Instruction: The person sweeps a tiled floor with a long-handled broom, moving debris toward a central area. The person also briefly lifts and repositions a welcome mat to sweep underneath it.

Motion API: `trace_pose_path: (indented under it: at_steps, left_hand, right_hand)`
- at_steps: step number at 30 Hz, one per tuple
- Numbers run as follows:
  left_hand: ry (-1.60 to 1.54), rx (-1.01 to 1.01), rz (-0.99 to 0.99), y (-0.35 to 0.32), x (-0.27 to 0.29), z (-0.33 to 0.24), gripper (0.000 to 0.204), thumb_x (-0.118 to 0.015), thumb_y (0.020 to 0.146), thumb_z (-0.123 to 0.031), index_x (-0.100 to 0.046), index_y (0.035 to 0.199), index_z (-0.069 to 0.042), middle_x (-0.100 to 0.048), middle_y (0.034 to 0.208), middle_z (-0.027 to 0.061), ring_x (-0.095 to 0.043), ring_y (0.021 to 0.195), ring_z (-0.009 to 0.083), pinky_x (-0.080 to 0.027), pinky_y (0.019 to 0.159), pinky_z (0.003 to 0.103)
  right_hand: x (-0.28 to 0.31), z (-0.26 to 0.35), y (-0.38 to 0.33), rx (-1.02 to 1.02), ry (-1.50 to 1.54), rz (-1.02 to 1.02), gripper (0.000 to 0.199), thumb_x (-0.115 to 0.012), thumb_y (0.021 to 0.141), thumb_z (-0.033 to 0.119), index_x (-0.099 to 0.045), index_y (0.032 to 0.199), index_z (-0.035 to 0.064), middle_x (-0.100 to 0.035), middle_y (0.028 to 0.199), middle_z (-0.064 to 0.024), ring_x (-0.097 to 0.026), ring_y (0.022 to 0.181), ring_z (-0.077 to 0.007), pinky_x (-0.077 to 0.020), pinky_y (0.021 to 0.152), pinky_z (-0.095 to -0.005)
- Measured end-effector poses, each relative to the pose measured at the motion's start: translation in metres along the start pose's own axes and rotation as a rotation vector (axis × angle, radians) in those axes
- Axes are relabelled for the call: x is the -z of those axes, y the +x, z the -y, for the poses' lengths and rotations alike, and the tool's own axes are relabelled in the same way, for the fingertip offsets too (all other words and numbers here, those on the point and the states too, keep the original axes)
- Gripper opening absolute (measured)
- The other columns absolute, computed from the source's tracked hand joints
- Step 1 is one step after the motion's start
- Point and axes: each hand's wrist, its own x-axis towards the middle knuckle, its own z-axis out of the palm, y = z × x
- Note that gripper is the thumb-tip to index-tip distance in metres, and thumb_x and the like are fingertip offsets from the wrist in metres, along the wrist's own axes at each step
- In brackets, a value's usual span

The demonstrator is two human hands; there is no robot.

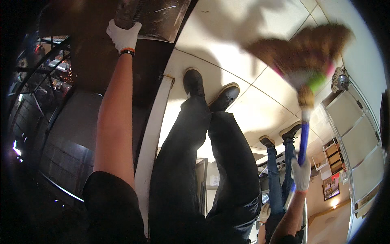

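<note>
My left hand [123, 35], in a white glove with an orange and black wristband, reaches far forward and grips the near edge of a dark metal mesh panel [158, 18] at the top of the view. Lower right, my right hand [301, 174], also in a white glove, is closed around the blue handle of a broom [303, 140]. Its straw head [304, 53], blurred and bound with green and pink, hangs over the pale tiled floor [227, 24]. Between my arms are my legs in dark trousers and black shoes [209, 91].
A dark counter or cabinet [85, 122] with a white edge strip [152, 134] runs along the left. Another person's legs in blue jeans [280, 162] and a gloved hand [265, 212] show lower right. White cabinet doors [357, 138] line the right side.
</note>
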Motion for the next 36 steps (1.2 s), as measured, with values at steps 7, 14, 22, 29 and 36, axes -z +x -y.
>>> trace_pose_path:
  at_steps: [7, 14, 22, 29, 36]
  left_hand:
    - [0.015, 0.023, -0.069, -0.029, 0.070, -0.005, 0.106, -0.090, 0.074, -0.040, -0.041, 0.155, 0.008, -0.045, 0.151, 0.0282, -0.048, 0.141, 0.0446, -0.044, 0.117, 0.052]
    - [0.069, -0.090, -0.202, -0.036, 0.168, -0.055, 0.091, -0.091, 0.074, -0.038, -0.054, 0.143, 0.009, -0.056, 0.143, 0.0299, -0.054, 0.135, 0.0428, -0.046, 0.113, 0.049]
    - [0.023, -0.035, -0.195, -0.013, 0.288, -0.093, 0.083, -0.089, 0.071, -0.047, -0.065, 0.131, 0.005, -0.061, 0.133, 0.0276, -0.062, 0.122, 0.0429, -0.051, 0.104, 0.050]
    - [-0.026, -0.083, -0.256, -0.055, 0.323, -0.158, 0.093, -0.090, 0.069, -0.052, -0.063, 0.137, 0.005, -0.060, 0.138, 0.0280, -0.060, 0.127, 0.0430, -0.050, 0.109, 0.051]
    - [-0.135, -0.103, -0.196, -0.151, 0.346, -0.256, 0.085, -0.089, 0.071, -0.048, -0.066, 0.132, 0.007, -0.069, 0.129, 0.0260, -0.066, 0.122, 0.0384, -0.051, 0.106, 0.048]
  right_hand:
    - [-0.020, -0.004, 0.025, 0.052, -0.310, 0.044, 0.038, -0.068, 0.087, 0.011, -0.067, 0.123, -0.0032, -0.074, 0.096, -0.0185, -0.073, 0.087, -0.0271, -0.0561, 0.082, -0.0384]
    - [-0.167, 0.164, 0.063, 0.580, -0.224, 0.459, 0.034, -0.065, 0.087, 0.020, -0.066, 0.111, -0.0035, -0.071, 0.102, -0.0344, -0.068, 0.105, -0.0515, -0.0549, 0.092, -0.0550]
    - [-0.083, 0.014, -0.009, 0.361, -0.089, 0.247, 0.048, -0.072, 0.092, 0.044, -0.071, 0.108, -0.0014, -0.070, 0.076, -0.0146, -0.071, 0.074, -0.0255, -0.0541, 0.070, -0.0424]
    - [-0.042, -0.277, -0.192, -0.006, -0.044, -0.026, 0.029, -0.067, 0.092, 0.023, -0.060, 0.105, -0.0013, -0.067, 0.075, -0.0123, -0.068, 0.064, -0.0215, -0.0539, 0.061, -0.0375]
    - [-0.082, -0.313, -0.055, 0.051, -0.202, 0.066, 0.044, -0.062, 0.090, 0.015, -0.062, 0.130, -0.0033, -0.073, 0.113, -0.0331, -0.071, 0.111, -0.0497, -0.0571, 0.092, -0.0545]
